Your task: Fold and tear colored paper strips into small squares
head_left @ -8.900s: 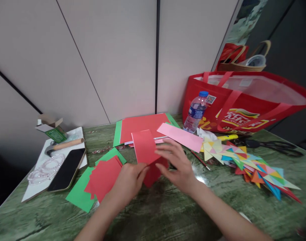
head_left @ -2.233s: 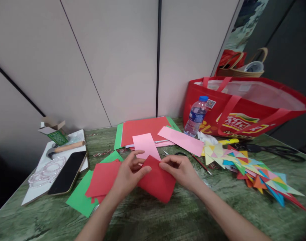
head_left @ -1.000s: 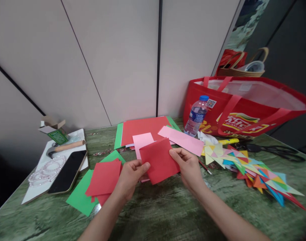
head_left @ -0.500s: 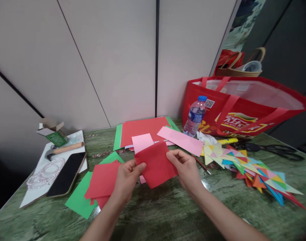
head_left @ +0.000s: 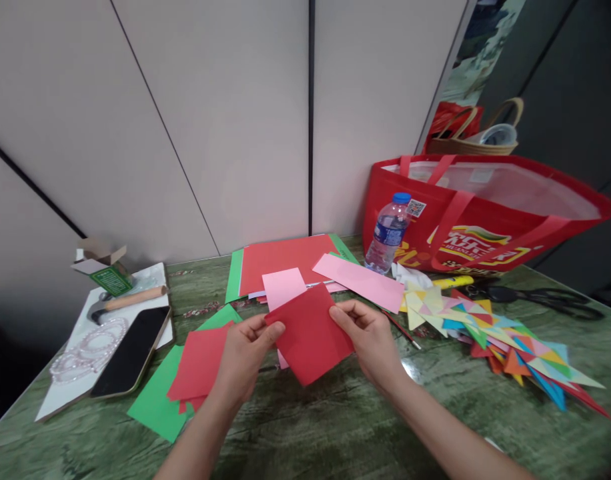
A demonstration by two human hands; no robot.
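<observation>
A square sheet of red paper [head_left: 313,337] is held up, tilted, above the table between both hands. My left hand [head_left: 248,350] pinches its left corner, thumb on top. At the right edge, my right hand [head_left: 368,337] grips it with the thumb on the near face; the fingers behind are partly hidden. Just left of my left hand lie red paper squares [head_left: 198,363] on green paper [head_left: 158,403]. Behind the held sheet are a pink paper piece [head_left: 283,285] and a long pink strip [head_left: 358,281], near a stack topped with a red sheet [head_left: 285,257].
On the left are a phone [head_left: 130,353], a bead string [head_left: 88,353], a wooden-handled tool [head_left: 135,298] and a small green box [head_left: 108,273]. To the right stand a water bottle [head_left: 388,233] and a red bag [head_left: 425,200], with folded colourful paper [head_left: 505,333] and black scissors [head_left: 540,297] before them.
The red sheet has turned slightly clockwise, its lower corner coming nearer and lower. Both hands keep hold of it, the left one shifting a little left. The view has shifted slightly.
</observation>
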